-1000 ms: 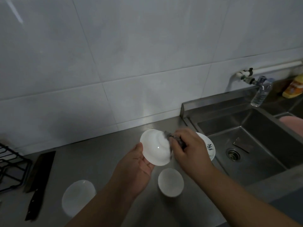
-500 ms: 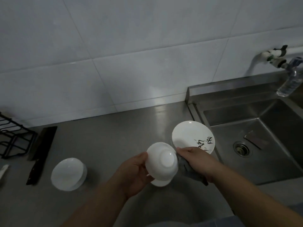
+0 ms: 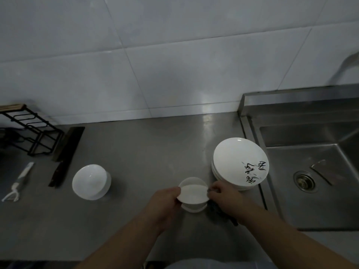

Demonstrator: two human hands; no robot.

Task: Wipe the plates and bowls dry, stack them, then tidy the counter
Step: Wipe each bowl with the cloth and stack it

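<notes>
- Two hands meet low in the head view, centre frame, over the steel counter.
- Left hand grips the left rim of a small white bowl, fingers curled against its edge.
- Right hand pinches the opposite rim. A dark cloth is bunched under its palm and trails toward the person.
- The bowl sits between the hands, mouth apparently up, directly above a lower bowl that stands on the counter. Only the near edge of the lower one shows, and whether the two touch yet cannot be told.
- The deciding relation is vertical. The held bowl is lined up over the lower one, so nesting it looks like a straight drop. Being round, it has no long axis to align, and both hands are equally near.
- Plates are stacked just beside the right hand, at the sink edge, the top one carrying black script.
- More bowls, the left bowls, stand well apart to the left and would likely need bringing over to make one stack.
- Further left lie a knife, a white-handled tool and a black rack.
</notes>
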